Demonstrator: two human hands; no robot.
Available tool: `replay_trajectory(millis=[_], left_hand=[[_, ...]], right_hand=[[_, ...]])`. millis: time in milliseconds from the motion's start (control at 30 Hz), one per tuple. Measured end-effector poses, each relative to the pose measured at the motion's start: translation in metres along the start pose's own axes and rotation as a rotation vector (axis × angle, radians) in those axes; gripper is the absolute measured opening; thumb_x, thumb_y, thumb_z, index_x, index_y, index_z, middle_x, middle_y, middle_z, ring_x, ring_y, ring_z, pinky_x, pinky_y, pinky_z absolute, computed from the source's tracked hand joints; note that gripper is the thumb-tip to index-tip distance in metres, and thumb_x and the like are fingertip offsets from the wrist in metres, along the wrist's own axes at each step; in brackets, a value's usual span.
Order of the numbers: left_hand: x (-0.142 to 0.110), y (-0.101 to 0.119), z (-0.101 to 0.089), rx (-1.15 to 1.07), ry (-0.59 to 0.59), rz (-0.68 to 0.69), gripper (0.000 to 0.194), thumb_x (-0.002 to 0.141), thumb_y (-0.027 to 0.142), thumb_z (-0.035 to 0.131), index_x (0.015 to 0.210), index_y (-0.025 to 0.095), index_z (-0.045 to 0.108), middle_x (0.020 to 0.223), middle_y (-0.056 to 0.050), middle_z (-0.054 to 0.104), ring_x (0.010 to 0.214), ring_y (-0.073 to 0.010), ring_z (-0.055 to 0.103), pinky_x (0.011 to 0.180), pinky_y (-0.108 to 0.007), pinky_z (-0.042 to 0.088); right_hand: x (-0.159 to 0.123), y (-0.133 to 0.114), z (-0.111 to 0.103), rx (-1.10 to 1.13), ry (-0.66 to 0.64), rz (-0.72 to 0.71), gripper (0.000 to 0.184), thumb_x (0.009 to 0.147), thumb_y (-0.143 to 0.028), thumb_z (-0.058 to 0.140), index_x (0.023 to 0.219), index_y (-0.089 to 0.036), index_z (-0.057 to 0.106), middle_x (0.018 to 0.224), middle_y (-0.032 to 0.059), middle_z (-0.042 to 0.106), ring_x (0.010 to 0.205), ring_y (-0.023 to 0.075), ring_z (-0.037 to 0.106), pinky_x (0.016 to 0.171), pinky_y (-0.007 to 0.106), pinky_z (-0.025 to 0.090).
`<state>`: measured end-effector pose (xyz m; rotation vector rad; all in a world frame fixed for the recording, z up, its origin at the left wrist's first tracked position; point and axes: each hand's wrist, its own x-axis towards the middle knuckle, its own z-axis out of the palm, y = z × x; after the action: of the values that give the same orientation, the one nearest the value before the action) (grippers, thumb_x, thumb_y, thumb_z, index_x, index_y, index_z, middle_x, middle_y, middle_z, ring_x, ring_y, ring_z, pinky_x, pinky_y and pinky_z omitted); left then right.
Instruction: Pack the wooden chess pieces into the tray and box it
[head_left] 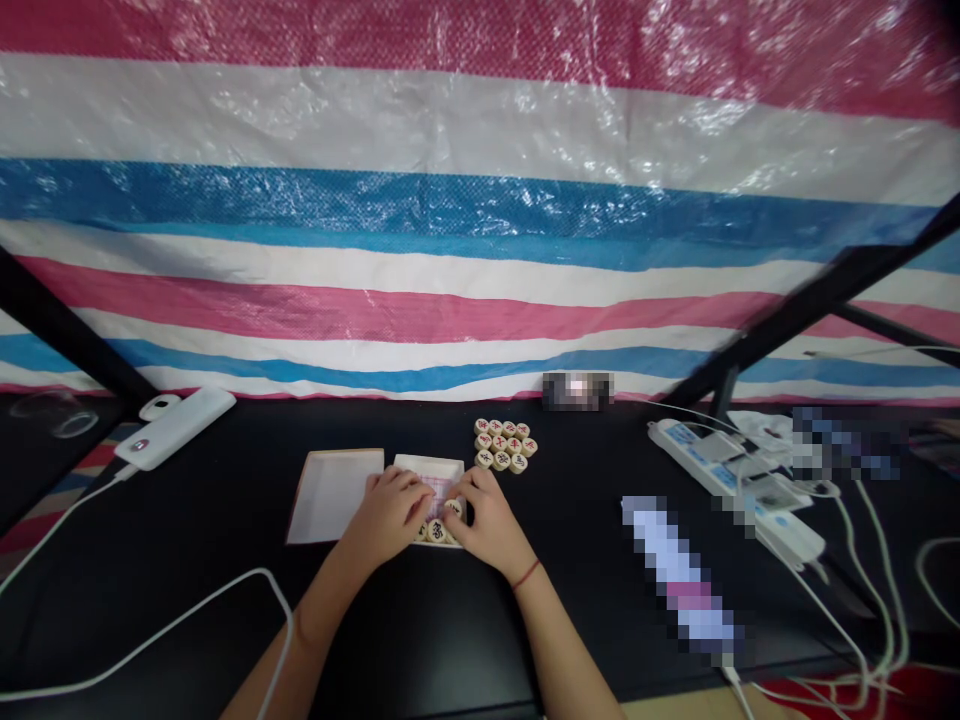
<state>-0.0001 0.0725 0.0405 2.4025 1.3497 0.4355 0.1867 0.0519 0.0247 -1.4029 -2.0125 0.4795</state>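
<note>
A small white open box (407, 461) with a pink-lined sheet inside stands on the black table in front of me. Several xiangqi pieces (437, 531) lie along its near side. Over the box's left wall bends my left hand (391, 515), its fingers curled and drawn together; whatever lies under the fingertips is hidden. At the right wall, my right hand (486, 518) has thumb and fingers closed around a xiangqi piece (453, 508) above the box. Beyond that hand, several more xiangqi pieces (502, 443), with red or black characters, sit face up in rows.
To the left lies the box lid (341, 495), inside up. A white power bank (176, 428) with a cable is farther left. On the right are a blurred phone-like object (679, 575) and a power strip (739, 490) with tangled cords. A striped sheet (450, 220) hangs behind the table.
</note>
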Motion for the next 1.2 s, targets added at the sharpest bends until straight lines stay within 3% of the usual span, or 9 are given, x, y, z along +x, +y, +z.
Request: replay_trajectory(millis=[233, 400, 500, 667, 833, 900, 967, 1067, 1200], left_hand=[[0.005, 0.007, 0.001, -0.027, -0.038, -0.018, 0.027, 0.093, 0.021, 0.044, 0.103, 0.025, 0.069, 0.104, -0.004, 0.07, 0.101, -0.0216, 0.055, 0.087, -0.037, 0.035], [0.016, 0.011, 0.001, 0.012, -0.092, -0.051, 0.029, 0.096, 0.027, 0.042, 0.095, 0.025, 0.071, 0.1, -0.004, 0.072, 0.1, -0.0227, 0.056, 0.085, -0.039, 0.033], [0.021, 0.014, 0.003, 0.056, -0.086, -0.042, 0.03, 0.095, 0.029, 0.044, 0.084, 0.024, 0.072, 0.093, -0.004, 0.072, 0.098, -0.0238, 0.054, 0.083, -0.041, 0.03], [0.024, 0.019, 0.006, 0.045, -0.1, -0.02, 0.029, 0.093, 0.03, 0.046, 0.081, 0.024, 0.072, 0.089, -0.003, 0.071, 0.093, -0.0224, 0.054, 0.081, -0.04, 0.03], [0.024, 0.02, 0.006, 0.089, -0.142, -0.071, 0.032, 0.093, 0.024, 0.042, 0.078, 0.022, 0.07, 0.091, -0.004, 0.069, 0.093, -0.0211, 0.057, 0.08, -0.038, 0.03], [0.023, 0.021, 0.003, 0.119, -0.149, -0.105, 0.032, 0.093, 0.023, 0.04, 0.081, 0.021, 0.07, 0.092, -0.005, 0.07, 0.091, -0.0205, 0.059, 0.08, -0.038, 0.031], [0.021, 0.021, 0.0, 0.142, -0.158, -0.124, 0.031, 0.094, 0.022, 0.039, 0.086, 0.021, 0.07, 0.095, -0.006, 0.07, 0.089, -0.0207, 0.06, 0.08, -0.038, 0.032], [0.018, 0.021, -0.002, 0.16, -0.174, -0.138, 0.03, 0.094, 0.023, 0.039, 0.094, 0.022, 0.07, 0.1, -0.006, 0.07, 0.09, -0.0214, 0.062, 0.08, -0.038, 0.033], [0.012, 0.017, 0.0, 0.159, -0.169, -0.143, 0.029, 0.094, 0.022, 0.042, 0.1, 0.024, 0.069, 0.102, -0.007, 0.07, 0.094, -0.0222, 0.063, 0.079, -0.036, 0.036]], right_hand=[[0.004, 0.003, -0.007, 0.249, 0.069, 0.045, 0.007, 0.082, -0.025, 0.061, 0.079, -0.02, 0.065, 0.083, 0.0038, 0.061, 0.083, 0.0193, 0.056, 0.079, 0.033, 0.046], [-0.004, 0.048, -0.031, 0.357, 0.573, 0.471, 0.035, 0.08, -0.047, 0.058, 0.091, -0.014, 0.068, 0.086, 0.009, 0.07, 0.075, 0.0208, 0.062, 0.07, 0.032, 0.049], [-0.014, 0.08, -0.043, 0.182, 0.701, 0.706, 0.043, 0.074, -0.053, 0.06, 0.087, -0.013, 0.07, 0.081, 0.0109, 0.072, 0.073, 0.0238, 0.064, 0.068, 0.033, 0.048], [-0.017, 0.099, -0.046, -0.056, 0.584, 0.755, 0.041, 0.073, -0.057, 0.057, 0.074, -0.018, 0.068, 0.072, 0.0081, 0.07, 0.066, 0.023, 0.062, 0.063, 0.032, 0.043], [-0.008, 0.064, -0.041, -0.217, 0.628, 0.555, 0.038, 0.085, -0.047, 0.047, 0.078, -0.016, 0.067, 0.078, 0.0106, 0.066, 0.074, 0.0234, 0.059, 0.07, 0.034, 0.044], [-0.006, 0.037, -0.035, -0.11, 0.493, 0.339, 0.031, 0.088, -0.038, 0.046, 0.078, -0.017, 0.067, 0.075, 0.0079, 0.065, 0.071, 0.0202, 0.058, 0.07, 0.031, 0.045], [-0.005, 0.012, -0.026, -0.004, 0.2, 0.168, 0.024, 0.089, -0.029, 0.048, 0.083, -0.02, 0.069, 0.074, 0.0045, 0.063, 0.069, 0.0174, 0.057, 0.066, 0.027, 0.045], [-0.003, -0.011, -0.011, -0.098, 0.011, 0.108, 0.019, 0.086, -0.019, 0.053, 0.088, -0.021, 0.072, 0.075, 0.0031, 0.061, 0.072, 0.0168, 0.058, 0.068, 0.026, 0.045], [0.002, -0.012, -0.003, -0.213, -0.075, 0.138, 0.017, 0.08, -0.013, 0.059, 0.072, -0.021, 0.072, 0.07, 0.0017, 0.056, 0.067, 0.0156, 0.056, 0.066, 0.026, 0.043]])
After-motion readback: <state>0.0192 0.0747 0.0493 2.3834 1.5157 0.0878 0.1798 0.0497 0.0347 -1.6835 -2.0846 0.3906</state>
